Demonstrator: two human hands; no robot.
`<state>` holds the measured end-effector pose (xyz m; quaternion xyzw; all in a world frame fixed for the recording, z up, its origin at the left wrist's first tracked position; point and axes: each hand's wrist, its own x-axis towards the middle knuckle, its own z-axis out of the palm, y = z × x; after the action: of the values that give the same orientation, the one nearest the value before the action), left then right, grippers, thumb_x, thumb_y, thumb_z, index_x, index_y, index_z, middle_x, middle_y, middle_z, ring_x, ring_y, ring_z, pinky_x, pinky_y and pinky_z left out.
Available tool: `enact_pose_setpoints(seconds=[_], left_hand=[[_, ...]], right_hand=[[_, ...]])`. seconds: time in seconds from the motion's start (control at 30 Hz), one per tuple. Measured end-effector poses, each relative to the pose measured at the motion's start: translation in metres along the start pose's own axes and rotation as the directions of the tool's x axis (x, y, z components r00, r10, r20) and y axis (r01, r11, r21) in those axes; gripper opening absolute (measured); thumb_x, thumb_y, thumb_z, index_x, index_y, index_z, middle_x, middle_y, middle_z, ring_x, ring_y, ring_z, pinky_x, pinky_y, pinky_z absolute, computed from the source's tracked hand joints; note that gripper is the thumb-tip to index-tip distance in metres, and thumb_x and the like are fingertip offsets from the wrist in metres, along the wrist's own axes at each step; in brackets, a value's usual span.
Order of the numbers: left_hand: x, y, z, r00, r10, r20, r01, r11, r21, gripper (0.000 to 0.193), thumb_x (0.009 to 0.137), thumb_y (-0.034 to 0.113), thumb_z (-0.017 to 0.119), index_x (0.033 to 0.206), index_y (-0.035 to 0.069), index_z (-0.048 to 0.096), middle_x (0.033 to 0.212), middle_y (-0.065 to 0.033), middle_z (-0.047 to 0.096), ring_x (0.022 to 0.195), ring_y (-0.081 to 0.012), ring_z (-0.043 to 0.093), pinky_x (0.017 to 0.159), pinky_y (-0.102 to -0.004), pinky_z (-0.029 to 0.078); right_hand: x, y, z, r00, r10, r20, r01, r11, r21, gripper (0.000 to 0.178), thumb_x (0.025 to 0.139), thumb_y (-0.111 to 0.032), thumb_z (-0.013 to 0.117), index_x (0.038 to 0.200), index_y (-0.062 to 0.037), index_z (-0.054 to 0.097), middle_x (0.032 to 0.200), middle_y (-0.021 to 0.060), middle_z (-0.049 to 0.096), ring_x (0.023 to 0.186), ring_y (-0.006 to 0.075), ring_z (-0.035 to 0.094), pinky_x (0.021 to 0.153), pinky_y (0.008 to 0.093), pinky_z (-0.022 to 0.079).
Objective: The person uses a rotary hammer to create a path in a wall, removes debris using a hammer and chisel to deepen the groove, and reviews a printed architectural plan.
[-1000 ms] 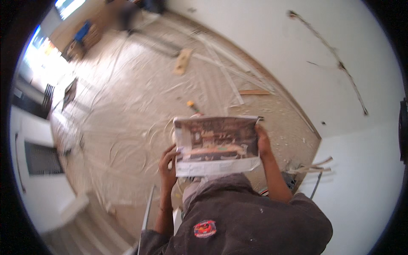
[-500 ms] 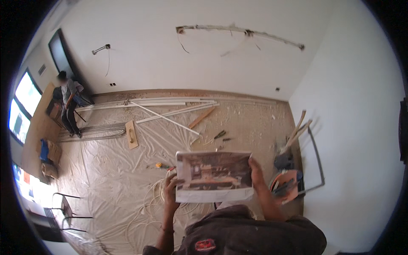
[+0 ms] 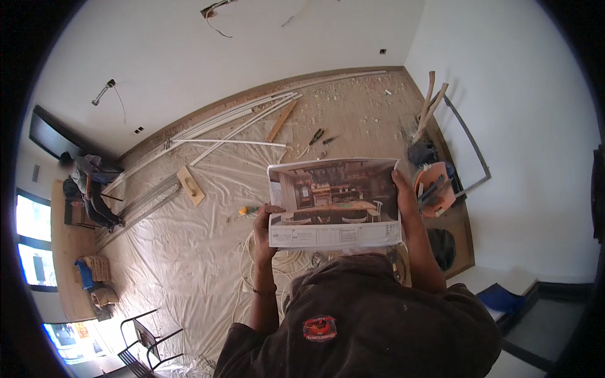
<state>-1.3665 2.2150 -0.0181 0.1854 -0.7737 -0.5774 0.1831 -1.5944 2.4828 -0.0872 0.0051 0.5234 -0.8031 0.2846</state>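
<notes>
A printed sheet with a picture of a room interior is stretched between my two hands in front of my dark shirt. The picture shows a table, chairs and shelves, with a white printed strip along the bottom edge. My left hand grips the sheet's left edge, thumb lying on the front. At the right edge my right hand pinches the paper near its upper corner; part of those fingers is hidden behind it. Beneath the sheet, coiled pale cable lies on the floor.
Plastic sheeting covers much of the floor. White conduit lengths lie by the far wall, near a wooden float and pliers. To the right stand an orange bucket and wooden handles. Another person sits at far left.
The view has tilted down and turned, so the room appears shifted. The sheet sits higher in view and faces me more squarely. Both hands keep their hold on it.
</notes>
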Motion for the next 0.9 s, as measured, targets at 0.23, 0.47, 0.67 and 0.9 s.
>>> enact_pose_setpoints(seconds=[0.23,0.47,0.67,0.9], left_hand=[[0.002,-0.017,0.009,0.997,-0.081,-0.007,0.075,0.948,-0.309,0.036,0.076,0.012,0.074,0.105,0.006,0.054,0.1,-0.0027,0.058,0.092,-0.0119,0.056,0.082,-0.0273,0.047],[-0.006,-0.005,0.015,0.989,-0.146,0.001,0.136,0.918,-0.373,0.059,0.073,0.007,0.078,0.125,0.004,0.05,0.113,-0.0104,0.063,0.103,-0.0166,0.06,0.09,-0.0323,0.049],[-0.022,-0.008,0.018,0.992,-0.026,-0.12,0.007,0.987,-0.163,0.077,0.071,0.012,0.081,0.136,0.004,0.041,0.124,-0.0133,0.057,0.112,-0.0193,0.056,0.097,-0.0343,0.044],[-0.032,-0.008,0.031,0.98,-0.008,-0.2,-0.045,0.965,-0.258,0.086,0.072,0.018,0.081,0.143,0.003,0.034,0.135,-0.0137,0.048,0.123,-0.0214,0.048,0.104,-0.0358,0.038]], right_hand=[[0.011,0.018,-0.012,0.985,0.166,-0.038,-0.165,0.986,0.038,0.061,0.093,-0.044,0.052,0.133,0.0016,0.047,0.128,0.0124,0.052,0.114,0.0222,0.051,0.096,0.0309,0.038],[0.021,0.008,-0.004,0.98,0.188,-0.07,-0.192,0.979,-0.069,0.069,0.091,-0.048,0.054,0.138,0.0015,0.042,0.135,0.014,0.047,0.122,0.0242,0.046,0.102,0.032,0.034],[0.03,0.012,0.007,0.995,0.088,-0.046,-0.095,0.982,-0.162,0.061,0.092,-0.046,0.055,0.131,0.0005,0.049,0.123,0.0119,0.055,0.108,0.0222,0.055,0.092,0.0316,0.043],[0.018,0.011,-0.009,0.966,0.211,0.151,-0.227,0.969,0.097,0.054,0.093,-0.037,0.051,0.136,-0.0052,0.045,0.122,0.0102,0.056,0.107,0.0226,0.056,0.091,0.0357,0.045]])
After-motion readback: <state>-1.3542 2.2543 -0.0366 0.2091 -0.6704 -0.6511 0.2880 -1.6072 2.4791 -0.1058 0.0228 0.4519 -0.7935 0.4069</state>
